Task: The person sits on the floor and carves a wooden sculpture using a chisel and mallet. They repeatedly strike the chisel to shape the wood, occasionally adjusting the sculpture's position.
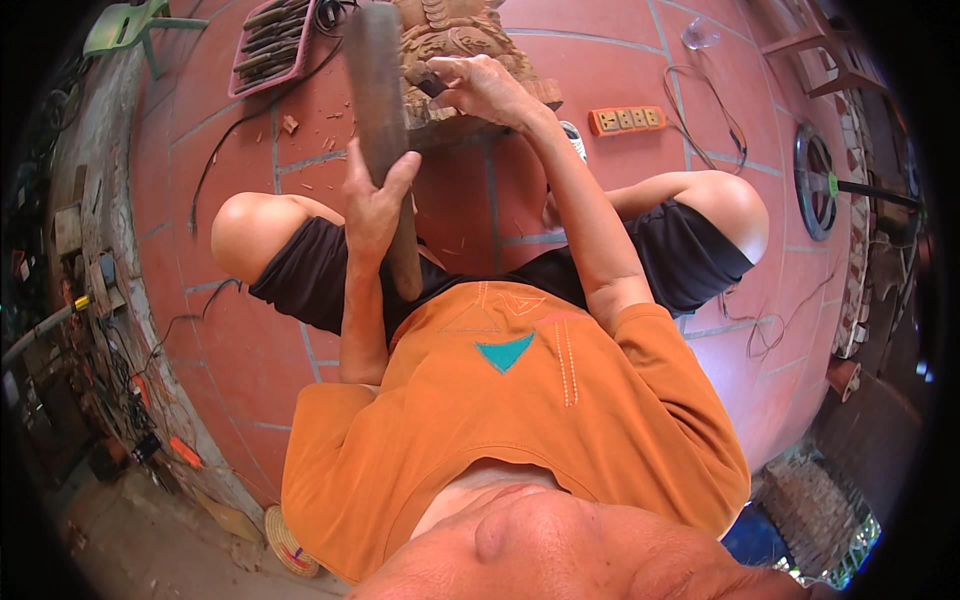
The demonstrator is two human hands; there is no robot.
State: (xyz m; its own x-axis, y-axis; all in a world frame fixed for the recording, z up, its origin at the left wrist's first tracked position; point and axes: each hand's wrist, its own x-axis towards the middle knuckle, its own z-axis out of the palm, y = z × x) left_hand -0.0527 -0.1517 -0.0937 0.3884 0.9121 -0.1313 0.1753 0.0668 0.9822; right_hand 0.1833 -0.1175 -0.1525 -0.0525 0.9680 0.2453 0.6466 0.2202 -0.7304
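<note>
I sit on a red tiled floor with my knees apart. My left hand (pixel 375 205) grips a long dark wooden mallet (pixel 375 80) by its handle, its head raised upright. Just to its right, my right hand (pixel 485 90) is closed around a dark chisel (pixel 432 86). The chisel's tip rests against a carved wooden block (pixel 455 30) that stands in front of me on a low board. My fingers hide most of the chisel.
A pink tray (pixel 240 70) with several chisels lies at the back left. An orange power strip (pixel 626 120) and loose cables (pixel 720 110) lie to the right, a round fan (pixel 815 180) beyond. Wood chips (pixel 290 124) dot the floor. A green chair (pixel 125 25) stands far left.
</note>
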